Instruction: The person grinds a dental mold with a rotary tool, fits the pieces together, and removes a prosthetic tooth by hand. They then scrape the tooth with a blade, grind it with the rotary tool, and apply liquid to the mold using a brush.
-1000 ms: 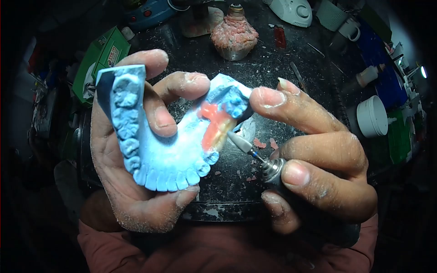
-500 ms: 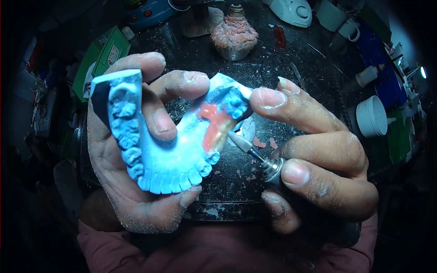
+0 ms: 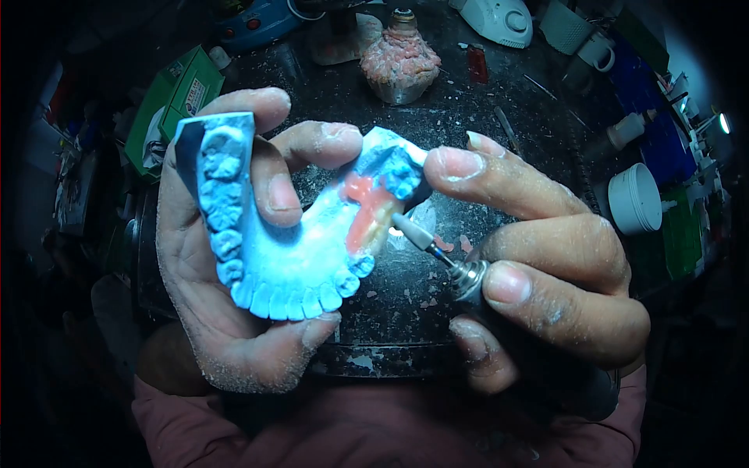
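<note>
My left hand [image 3: 234,327] grips a blue dental cast [image 3: 289,261], its fingers over the inner side and its thumb under the front teeth. On the cast's right side sits a pink piece [image 3: 362,222] with pale tooth-coloured parts. My right hand [image 3: 558,257] is closed round a rotary handpiece [image 3: 470,281]. The handpiece's grey cone-shaped bur [image 3: 412,232] points up and left, its tip at the outer edge of the pale part. The right index fingertip rests against the cast's upper right corner.
A pink-crusted pot [image 3: 400,66], a red lighter [image 3: 477,64] and a thin metal tool [image 3: 507,129] are on the dark table [image 3: 374,363]. A green box [image 3: 183,93] is at left; a white tub [image 3: 634,199] and a mug [image 3: 598,51] are at right.
The cast has tilted a little in my left hand, its left side shifting right and its front teeth moving up. The bur has moved slightly up beside the pale part.
</note>
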Demonstrator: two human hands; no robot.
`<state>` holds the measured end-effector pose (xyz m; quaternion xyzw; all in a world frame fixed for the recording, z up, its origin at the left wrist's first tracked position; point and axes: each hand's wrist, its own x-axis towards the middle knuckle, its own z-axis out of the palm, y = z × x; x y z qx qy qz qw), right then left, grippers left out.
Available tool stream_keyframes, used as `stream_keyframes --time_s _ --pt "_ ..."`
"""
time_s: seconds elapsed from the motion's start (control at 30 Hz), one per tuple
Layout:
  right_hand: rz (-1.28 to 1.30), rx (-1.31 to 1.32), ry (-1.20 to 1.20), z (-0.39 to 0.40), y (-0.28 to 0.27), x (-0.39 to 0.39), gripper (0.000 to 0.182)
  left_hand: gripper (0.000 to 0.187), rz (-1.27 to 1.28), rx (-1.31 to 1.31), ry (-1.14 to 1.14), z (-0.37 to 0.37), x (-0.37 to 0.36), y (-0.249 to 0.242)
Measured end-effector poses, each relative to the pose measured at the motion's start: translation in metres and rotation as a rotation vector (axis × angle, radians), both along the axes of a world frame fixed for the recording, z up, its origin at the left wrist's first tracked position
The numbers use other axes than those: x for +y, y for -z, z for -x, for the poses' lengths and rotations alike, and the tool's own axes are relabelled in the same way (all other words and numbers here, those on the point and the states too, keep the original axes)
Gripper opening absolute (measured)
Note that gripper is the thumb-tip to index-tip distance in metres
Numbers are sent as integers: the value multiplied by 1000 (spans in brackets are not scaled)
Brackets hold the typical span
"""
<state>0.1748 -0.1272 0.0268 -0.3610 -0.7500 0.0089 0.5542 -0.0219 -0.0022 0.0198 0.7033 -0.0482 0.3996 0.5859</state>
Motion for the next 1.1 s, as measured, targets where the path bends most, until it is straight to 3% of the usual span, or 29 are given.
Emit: stream_keyframes --time_s 0.07,0.13,0.17,0.23,0.47,0.53,0.97,1.03,1.1 --pt "82 -54 53 -6 1 4 33 99 -5 -25 24 -3 2 2" --pt "-239 -125 -193 -20 10 30 33 99 -10 -50 48 -3 1 2" --pt "-241 -126 -193 -13 7 22 33 99 -6 -23 32 -1 1 1" --pt "42 8 114 6 -1 -2 32 99 -4 5 17 1 -1 -1" --pt "38 -16 40 -2 0 5 31 98 -8 12 19 -1 -1 -1" --pt "-70 -42 -97 -7 -2 18 31 98 -10 -11 56 -2 0 0" --pt "-144 27 -88 -3 7 20 35 99 61 -2 15 -3 -2 0" --pt "-36 4 15 -1 6 8 35 99 49 -20 56 -4 -2 1" --pt "-34 -43 -43 -7 -4 12 35 100 76 -15 -1 -3 -4 0"
